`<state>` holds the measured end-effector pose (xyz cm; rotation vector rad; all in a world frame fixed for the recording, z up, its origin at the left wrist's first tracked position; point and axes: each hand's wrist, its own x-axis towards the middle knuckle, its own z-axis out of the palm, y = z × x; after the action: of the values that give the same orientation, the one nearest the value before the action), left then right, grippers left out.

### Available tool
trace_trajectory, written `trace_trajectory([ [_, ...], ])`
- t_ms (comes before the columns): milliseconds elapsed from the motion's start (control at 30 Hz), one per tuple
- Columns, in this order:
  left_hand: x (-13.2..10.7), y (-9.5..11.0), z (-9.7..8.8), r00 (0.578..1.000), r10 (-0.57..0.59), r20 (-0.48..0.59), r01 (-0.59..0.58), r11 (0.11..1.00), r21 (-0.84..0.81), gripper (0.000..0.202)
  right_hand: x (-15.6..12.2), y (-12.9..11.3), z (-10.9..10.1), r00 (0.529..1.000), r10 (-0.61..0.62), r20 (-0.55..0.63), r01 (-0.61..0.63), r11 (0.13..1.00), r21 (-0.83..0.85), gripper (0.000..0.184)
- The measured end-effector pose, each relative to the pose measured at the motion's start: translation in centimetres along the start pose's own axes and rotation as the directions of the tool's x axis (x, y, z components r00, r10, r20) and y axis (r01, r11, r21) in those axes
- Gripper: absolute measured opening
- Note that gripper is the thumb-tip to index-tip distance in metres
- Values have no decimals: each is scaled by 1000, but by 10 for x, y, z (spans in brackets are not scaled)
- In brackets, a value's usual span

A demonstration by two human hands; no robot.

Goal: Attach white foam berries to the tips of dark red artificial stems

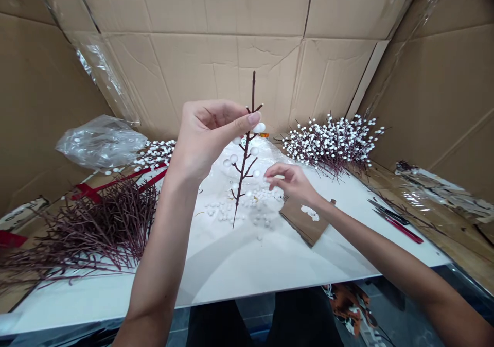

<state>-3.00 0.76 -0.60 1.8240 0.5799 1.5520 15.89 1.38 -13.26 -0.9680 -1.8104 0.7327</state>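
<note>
Black trousers (pixel 303 318) — forearms (pixel 164 244), left hand (pixel 203 136), right hand (pixel 291 179) all bare.

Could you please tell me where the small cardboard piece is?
In the head view, the small cardboard piece lies on the white tabletop, right of the loose white balls, just below the right hand.

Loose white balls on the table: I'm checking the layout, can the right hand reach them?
Probably yes: the right hand looks close to the loose white balls, and the held brown stem leaves that side free.
</note>
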Motion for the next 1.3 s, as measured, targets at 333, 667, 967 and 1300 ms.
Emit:
trace_trajectory([
  [333, -2, 1, 6, 991, -124, 54, 129, 986, -110, 13, 40, -96, -39, 892, -188, -411, 346, 869, 355, 17],
  [667, -7, 7, 6, 995, -101, 25, 102, 993, -54, 9, 38, -106, -12, 810, -295, -507, 519, 762, 387, 9],
  [967, -11, 8, 13, 999, -32, -5, 32, 999, 26, 6, 36, -107, -15, 813, -333, -478, 531, 761, 373, 7],
  [1300, -13, 7, 16, 1000, 0, -29, 2, 997, 72, 3, 31, -113, -14, 821, -315, -476, 501, 797, 337, 8],
])
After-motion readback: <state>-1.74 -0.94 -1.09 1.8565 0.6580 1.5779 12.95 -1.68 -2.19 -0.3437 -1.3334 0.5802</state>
